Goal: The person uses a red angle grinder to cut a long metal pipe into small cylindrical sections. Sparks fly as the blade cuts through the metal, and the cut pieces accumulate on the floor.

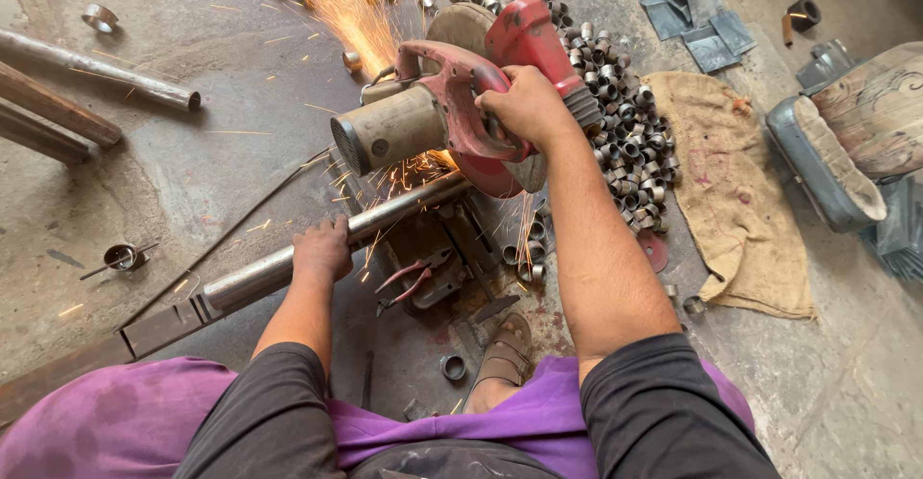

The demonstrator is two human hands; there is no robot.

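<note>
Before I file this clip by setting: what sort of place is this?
Likely a small metalworking shop. The right hand grips a red chop saw throwing sparks, the left hand steadies a steel pipe, and cut metal rings lie heaped on the concrete floor.

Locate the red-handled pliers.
In the head view, the red-handled pliers lie on the chop saw base, just right of the left hand and below the steel pipe.

No packages, labels, signs or screens show anywhere on this workshop floor; nothing printed or wrapped is in sight.
</note>
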